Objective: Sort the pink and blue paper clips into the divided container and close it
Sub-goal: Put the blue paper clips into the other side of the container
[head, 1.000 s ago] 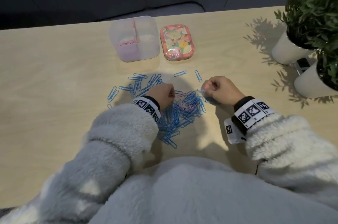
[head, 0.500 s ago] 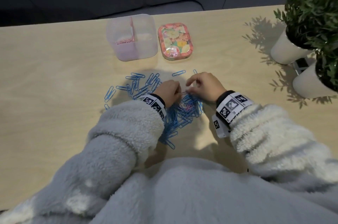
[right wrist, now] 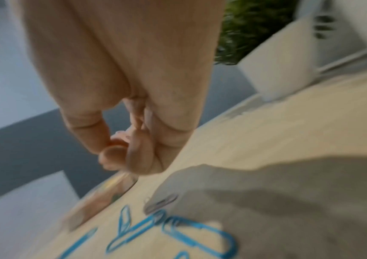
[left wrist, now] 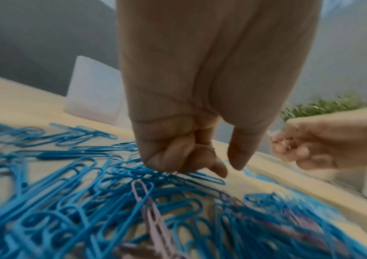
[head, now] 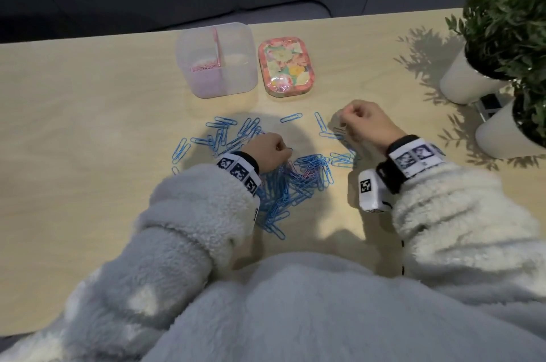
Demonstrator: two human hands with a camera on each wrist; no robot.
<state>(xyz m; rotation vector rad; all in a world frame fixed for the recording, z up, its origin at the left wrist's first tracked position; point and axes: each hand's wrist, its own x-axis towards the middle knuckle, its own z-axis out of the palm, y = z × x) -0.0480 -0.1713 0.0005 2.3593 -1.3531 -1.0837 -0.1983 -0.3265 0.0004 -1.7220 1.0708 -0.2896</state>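
— Two compartments, and we have barely begun: on the table (head: 88,125) the divided container (head: 217,58) stands open at the far side, with a few pink clips in its left compartment (head: 205,65) and the right one looking bare. Its flowered lid (head: 286,69) lies just to its right.

— And the big blue pile (head: 295,181) sits between our wrists. Where are the pinks?

— A few are buried in it. The left wrist view shows a pink clip (left wrist: 149,208) lying over the blue ones, just in front of our left hand.

— What are our hands doing?

— Our left hand (head: 270,152) is down on the pile, fingers curled under and fingertips (left wrist: 178,163) touching blue clips; whether it has actually pinched one we cannot tell. Our right hand (head: 365,123) is lifted to the right of the pile, curled round some pink clips (left wrist: 282,142).

— So how do we do this step well?

— We judge it best to carry the pinks over the left compartment before letting go, so none falls past the divider (head: 218,48). Loose clips hook each other, so we should lift each one slowly and shake off any blue hanger-on.

— And the left hand?

— Let it spread the pile flat, so the last pinks show.
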